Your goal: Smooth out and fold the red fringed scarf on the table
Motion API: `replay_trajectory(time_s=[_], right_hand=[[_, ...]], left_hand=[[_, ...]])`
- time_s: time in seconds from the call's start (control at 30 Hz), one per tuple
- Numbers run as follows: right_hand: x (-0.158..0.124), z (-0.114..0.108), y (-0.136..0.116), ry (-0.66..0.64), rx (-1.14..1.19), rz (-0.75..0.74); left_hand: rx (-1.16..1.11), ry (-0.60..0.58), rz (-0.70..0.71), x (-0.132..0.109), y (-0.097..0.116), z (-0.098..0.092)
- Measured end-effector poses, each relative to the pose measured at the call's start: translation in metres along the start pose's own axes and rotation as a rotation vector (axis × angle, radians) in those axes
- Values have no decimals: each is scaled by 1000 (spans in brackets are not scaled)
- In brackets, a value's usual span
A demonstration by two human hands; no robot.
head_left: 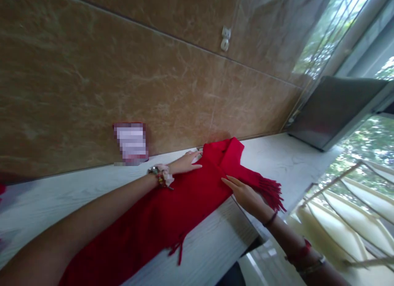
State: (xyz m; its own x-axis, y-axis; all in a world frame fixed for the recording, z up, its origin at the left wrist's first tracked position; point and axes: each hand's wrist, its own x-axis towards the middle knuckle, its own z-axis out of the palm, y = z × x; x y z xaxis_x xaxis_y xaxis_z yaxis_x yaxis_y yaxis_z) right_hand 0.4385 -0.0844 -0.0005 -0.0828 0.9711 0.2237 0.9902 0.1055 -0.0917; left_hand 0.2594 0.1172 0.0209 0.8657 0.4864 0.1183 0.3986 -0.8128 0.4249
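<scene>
A red scarf point(184, 199) with fringed ends lies spread lengthwise over the pale table, folded over itself at its far end by the wall. My left hand point(186, 162) rests on the scarf's wall-side edge, thumb and fingers apart. Across from it, my right hand point(244, 193) lies on the scarf near the table's front edge, fingers stretched out flat. A fringe hangs to the right beside my right wrist, and a few more strands dangle over the near edge. Neither hand has its fingers wrapped round the cloth.
The white wood-grain table point(261, 154) runs along a brown marble-look wall point(172, 80). A blurred-out card or sign point(132, 142) leans on the wall at left. A grey box-like appliance point(332, 111) stands at the far right end. Pale chairs point(344, 220) are at the right.
</scene>
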Motion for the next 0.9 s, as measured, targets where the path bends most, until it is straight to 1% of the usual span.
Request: replay_trajectory(time_s=[0.03,0.07,0.1,0.17,0.2,0.23,0.27,0.3,0.37,0.4,0.5,0.53,0.6,0.63,0.7,0.77,0.83,0.9], right_hand=[[-1,1,2,-2,-1,-6],[-3,1,5,-8,3,-23],[-4,-1,6,-11,12,-50],[-4,-10,6,-7,45,-122],[-4,-17,4,-5,66,-166],[-2,-23,1,-4,86,-207],[0,-28,-3,-7,103,-241],[3,-31,-8,-11,113,-261],[7,-27,-15,-19,101,-263],[9,-21,-17,-23,85,-252],[10,-2,-14,-75,42,-248],[10,1,-11,-105,41,-251],[14,-1,-7,-139,53,-242],[18,-5,-7,-130,60,-223],[28,-14,-11,-49,73,-174],[38,-17,-21,39,74,-145],[45,-9,-32,35,54,-170],[46,6,-39,-20,10,-200]], left_hand=[[85,75,65,-4,7,6],[160,113,125,-9,13,11],[213,101,165,-15,18,15],[254,-43,167,-28,24,21],[256,-120,141,-33,25,22],[255,-168,116,-38,26,24],[257,-177,100,-41,26,25],[264,-153,100,-43,25,26],[281,-96,130,-44,25,27],[286,-95,140,-44,25,28],[287,-162,140,-43,26,29],[285,-175,137,-43,26,28],[287,-151,133,-44,26,26],[289,-122,124,-45,25,25],[291,-68,81,-49,20,24],[284,-72,39,-55,13,24],[269,-108,32,-61,5,25],[263,-116,39,-68,-3,25]])
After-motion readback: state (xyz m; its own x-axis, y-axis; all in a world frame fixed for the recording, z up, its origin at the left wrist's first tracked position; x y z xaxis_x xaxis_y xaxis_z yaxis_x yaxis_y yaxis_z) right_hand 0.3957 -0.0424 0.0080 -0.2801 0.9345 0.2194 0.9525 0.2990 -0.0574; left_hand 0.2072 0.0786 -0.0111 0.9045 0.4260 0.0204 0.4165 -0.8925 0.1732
